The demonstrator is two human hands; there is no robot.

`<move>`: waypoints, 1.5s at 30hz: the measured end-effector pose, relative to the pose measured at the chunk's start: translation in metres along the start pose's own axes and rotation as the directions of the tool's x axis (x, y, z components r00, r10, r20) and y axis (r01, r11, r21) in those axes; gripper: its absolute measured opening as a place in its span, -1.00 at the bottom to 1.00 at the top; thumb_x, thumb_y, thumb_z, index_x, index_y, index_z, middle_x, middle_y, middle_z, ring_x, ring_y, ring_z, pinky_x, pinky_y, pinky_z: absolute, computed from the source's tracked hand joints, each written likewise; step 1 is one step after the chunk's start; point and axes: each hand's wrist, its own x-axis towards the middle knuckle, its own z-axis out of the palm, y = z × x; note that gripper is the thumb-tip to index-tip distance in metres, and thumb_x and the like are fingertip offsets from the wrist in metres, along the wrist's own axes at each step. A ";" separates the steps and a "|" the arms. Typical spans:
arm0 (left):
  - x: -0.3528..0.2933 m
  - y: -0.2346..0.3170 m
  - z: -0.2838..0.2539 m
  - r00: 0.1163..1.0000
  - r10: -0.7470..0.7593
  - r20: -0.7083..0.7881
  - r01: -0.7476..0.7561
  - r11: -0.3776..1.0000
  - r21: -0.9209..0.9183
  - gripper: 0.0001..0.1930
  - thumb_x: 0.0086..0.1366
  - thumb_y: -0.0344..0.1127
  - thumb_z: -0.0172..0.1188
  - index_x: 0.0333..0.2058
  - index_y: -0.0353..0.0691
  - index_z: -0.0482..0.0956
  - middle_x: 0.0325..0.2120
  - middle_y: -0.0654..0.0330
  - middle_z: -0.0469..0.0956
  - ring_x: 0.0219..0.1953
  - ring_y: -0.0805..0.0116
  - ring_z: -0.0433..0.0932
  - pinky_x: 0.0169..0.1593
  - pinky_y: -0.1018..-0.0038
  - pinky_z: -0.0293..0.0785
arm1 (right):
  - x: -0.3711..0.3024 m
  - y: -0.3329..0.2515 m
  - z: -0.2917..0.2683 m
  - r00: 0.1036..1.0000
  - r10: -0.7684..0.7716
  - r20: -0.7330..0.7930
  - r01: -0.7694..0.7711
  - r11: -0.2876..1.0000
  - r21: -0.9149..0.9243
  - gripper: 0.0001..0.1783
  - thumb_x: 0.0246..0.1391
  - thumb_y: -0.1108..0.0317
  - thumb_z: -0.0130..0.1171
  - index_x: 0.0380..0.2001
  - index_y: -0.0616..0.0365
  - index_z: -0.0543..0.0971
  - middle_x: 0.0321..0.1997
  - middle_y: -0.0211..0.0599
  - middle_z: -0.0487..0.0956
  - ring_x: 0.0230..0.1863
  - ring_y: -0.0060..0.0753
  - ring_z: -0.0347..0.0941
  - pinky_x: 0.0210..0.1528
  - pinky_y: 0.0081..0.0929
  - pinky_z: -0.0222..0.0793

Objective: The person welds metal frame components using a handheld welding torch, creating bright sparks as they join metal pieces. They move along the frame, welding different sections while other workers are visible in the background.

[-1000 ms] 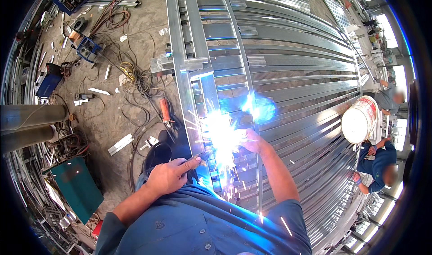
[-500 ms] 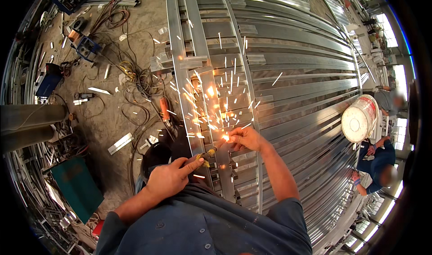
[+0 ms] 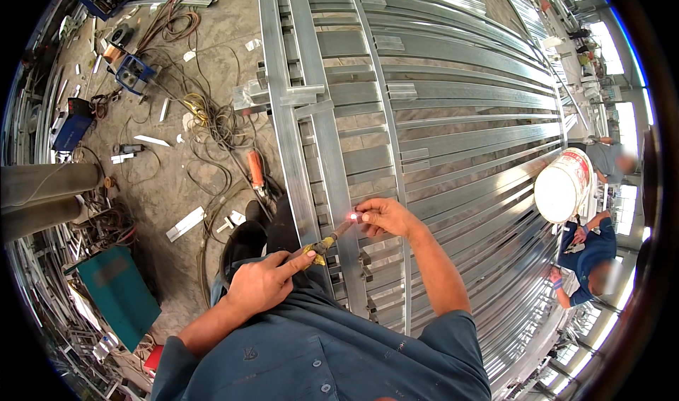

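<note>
My left hand (image 3: 263, 282) is wrapped round a welding torch (image 3: 332, 239) with a yellow-bound neck. The nozzle points up and right, and a small bright glow shows at its tip, at the edge of a long flat metal tube (image 3: 322, 146). Right beside the glow, my right hand (image 3: 387, 217) has its fingers pinched together. What they hold is too small and too hidden to make out. Below the hands, several short dark metal pieces sit along the side of that tube. A second metal tube (image 3: 283, 111) runs parallel on the left.
Many shiny metal tubes (image 3: 481, 104) lie crosswise to the right. A white bucket (image 3: 562, 187) stands on them, near two people (image 3: 593, 259) at the right. Cables (image 3: 219, 129), an orange-handled tool (image 3: 255, 167) and metal offcuts (image 3: 186, 224) are on the floor at left.
The large shower of sparks and the bright flare have died down to a small glow at the torch tip. Both hands have stayed nearly in place.
</note>
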 end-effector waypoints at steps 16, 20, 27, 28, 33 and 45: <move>0.004 -0.010 0.006 0.997 0.064 0.040 -0.068 0.994 0.086 -0.22 0.18 -0.33 0.24 0.38 0.48 0.33 -0.09 0.18 0.60 -0.50 0.10 0.66 -0.47 0.23 0.64 | 0.041 0.084 -0.041 0.865 -0.490 0.112 0.502 0.836 -0.221 -0.73 0.23 0.47 0.27 0.01 0.19 0.65 -0.11 -0.30 0.69 -0.16 -0.46 0.61 -0.08 -0.47 0.52; 0.005 -0.006 0.002 0.995 0.092 0.028 -0.095 0.986 0.134 -0.20 0.17 -0.35 0.24 0.39 0.47 0.32 -0.12 0.15 0.60 -0.53 0.11 0.64 -0.50 0.24 0.62 | 0.036 0.075 -0.035 0.838 -0.543 0.059 0.546 0.833 -0.091 -0.73 0.24 0.46 0.28 0.00 0.21 0.63 -0.13 -0.31 0.69 -0.20 -0.42 0.64 -0.12 -0.41 0.56; 0.006 -0.002 -0.002 0.993 0.070 0.094 -0.084 0.986 0.147 -0.22 0.16 -0.32 0.30 0.36 0.45 0.36 -0.07 0.15 0.60 -0.44 0.07 0.68 -0.43 0.22 0.67 | 0.018 0.039 -0.015 0.965 -0.260 0.040 0.258 0.965 0.047 -0.63 0.25 0.41 0.30 0.11 0.23 0.60 -0.18 -0.29 0.71 -0.38 -0.49 0.64 -0.29 -0.47 0.60; 0.007 0.000 -0.005 0.994 0.073 0.076 -0.084 0.986 0.142 -0.24 0.15 -0.33 0.30 0.34 0.43 0.39 -0.08 0.18 0.60 -0.44 0.09 0.68 -0.42 0.23 0.66 | 0.024 0.046 -0.017 0.947 -0.316 0.051 0.311 0.946 0.097 -0.58 0.26 0.37 0.32 0.15 0.22 0.59 -0.17 -0.24 0.71 -0.42 -0.54 0.63 -0.34 -0.52 0.59; 0.000 0.001 -0.005 0.997 0.066 -0.026 -0.064 0.995 0.080 -0.30 0.13 -0.38 0.29 0.27 0.34 0.51 -0.05 0.21 0.64 -0.39 0.11 0.70 -0.38 0.27 0.68 | 0.004 0.008 -0.003 0.997 -0.073 -0.031 0.074 0.997 0.037 -0.60 0.27 0.23 0.36 0.07 0.21 0.58 -0.24 -0.28 0.71 -0.46 -0.56 0.60 -0.42 -0.54 0.58; 0.001 -0.001 -0.004 0.999 0.042 -0.017 -0.041 0.999 0.029 -0.31 0.13 -0.42 0.25 0.27 0.29 0.52 -0.05 0.18 0.66 -0.33 0.07 0.71 -0.32 0.26 0.70 | 0.001 0.004 -0.005 0.996 -0.075 -0.038 0.075 0.997 -0.008 -0.59 0.26 0.20 0.37 -0.05 0.15 0.40 -0.30 -0.26 0.64 -0.45 -0.44 0.62 -0.45 -0.47 0.48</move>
